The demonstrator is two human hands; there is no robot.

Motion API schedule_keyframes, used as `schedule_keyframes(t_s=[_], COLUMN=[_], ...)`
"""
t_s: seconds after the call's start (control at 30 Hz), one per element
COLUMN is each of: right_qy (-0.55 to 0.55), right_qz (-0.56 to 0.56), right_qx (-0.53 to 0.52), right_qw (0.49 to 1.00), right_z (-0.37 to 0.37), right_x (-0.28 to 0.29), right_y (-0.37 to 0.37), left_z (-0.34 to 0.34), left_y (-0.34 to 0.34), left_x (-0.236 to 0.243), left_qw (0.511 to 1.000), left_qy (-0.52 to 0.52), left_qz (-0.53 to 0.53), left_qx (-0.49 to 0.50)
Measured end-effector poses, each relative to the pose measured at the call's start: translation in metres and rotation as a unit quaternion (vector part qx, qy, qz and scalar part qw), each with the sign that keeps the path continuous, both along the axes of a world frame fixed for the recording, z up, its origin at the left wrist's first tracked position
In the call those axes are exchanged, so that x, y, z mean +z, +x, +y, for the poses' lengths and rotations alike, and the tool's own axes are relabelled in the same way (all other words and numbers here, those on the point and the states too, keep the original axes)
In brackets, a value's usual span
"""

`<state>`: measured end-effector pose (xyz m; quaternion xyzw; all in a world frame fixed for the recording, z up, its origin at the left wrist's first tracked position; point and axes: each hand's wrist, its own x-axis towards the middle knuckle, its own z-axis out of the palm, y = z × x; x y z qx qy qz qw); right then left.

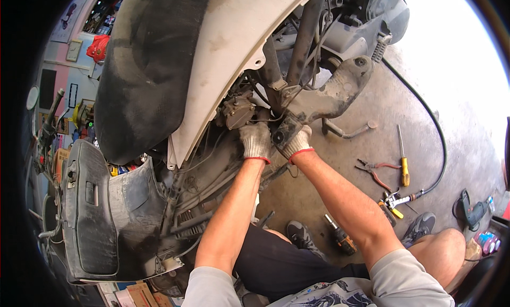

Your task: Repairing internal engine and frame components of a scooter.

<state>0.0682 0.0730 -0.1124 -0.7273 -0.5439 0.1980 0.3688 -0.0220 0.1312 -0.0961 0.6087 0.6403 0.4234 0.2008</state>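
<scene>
1. the left hand point(256, 142), in a white knit glove with a red cuff, is curled closed against the grimy engine parts of a scooter, just below a small carburettor-like block point(238, 110); what exactly the fingers clasp is hidden.
2. the right hand point(297, 143), gloved the same way, is closed around a small black boxy part point(282, 133) that sits touching the lower end of a dirty grey bracket point(333, 94).
3. the part lies between the two hands, under the raised white body panel point(234, 57) and the black seat underside point(141, 73), with thin cables and hoses running all around it.
4. likely risk: a tug on the part could strain or snap a thin cable, since several pass right beside the fingers.
5. the greasy surfaces and knit gloves could let the part slip and drop to the concrete floor point(425, 126).
6. the raised panel hangs close over the forearms; a knock could bring it down on them.
7. tools lie on the floor well apart from the hands: pliers point(376, 171), a yellow-handled screwdriver point(404, 158), a cordless driver point(340, 237). a foot shifting could kick them.
</scene>
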Motion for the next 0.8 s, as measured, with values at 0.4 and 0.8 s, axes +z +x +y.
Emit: schedule_keyframes(t_s=[0.4,0.8], right_qy=[0.161,0.069], right_qz=[0.268,0.239], right_qx=[-0.034,-0.129], right_qw=[0.949,0.96], right_z=[0.039,-0.044], right_x=[-0.099,0.004], right_y=[-0.024,-0.002], left_z=[-0.011,-0.041], left_y=[0.017,0.004], left_x=[0.011,0.037], left_qw=[0.986,0.943], left_qy=[-0.067,-0.108], left_qz=[-0.102,-0.107], left_qx=[-0.115,-0.297])
